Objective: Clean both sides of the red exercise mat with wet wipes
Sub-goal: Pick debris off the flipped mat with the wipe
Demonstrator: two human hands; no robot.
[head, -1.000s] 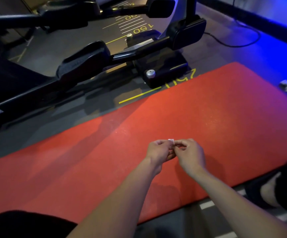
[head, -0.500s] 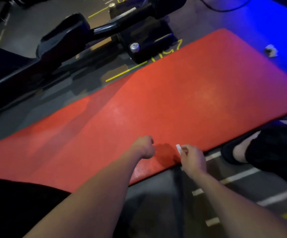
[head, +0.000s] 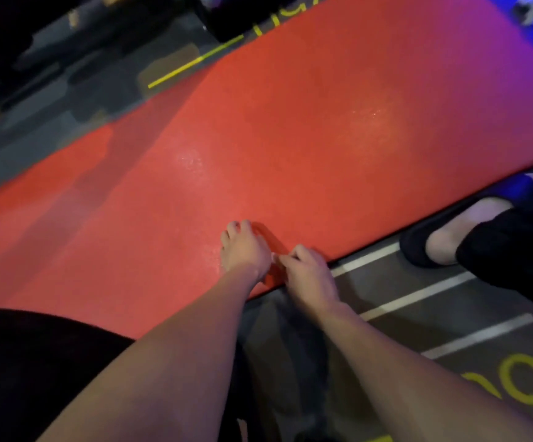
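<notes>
The red mat lies flat on the floor in front of me, damp patches shining on its top side, and its near edge runs right under my two hands. My left hand rests on the mat just inside that edge with fingers bent down onto it, and if it presses there while I try to lift the edge, the mat could buckle rather than turn over. My right hand pinches a small white scrap, probably the wipe, so little that it could slip out or dry up before the underside is done.
</notes>
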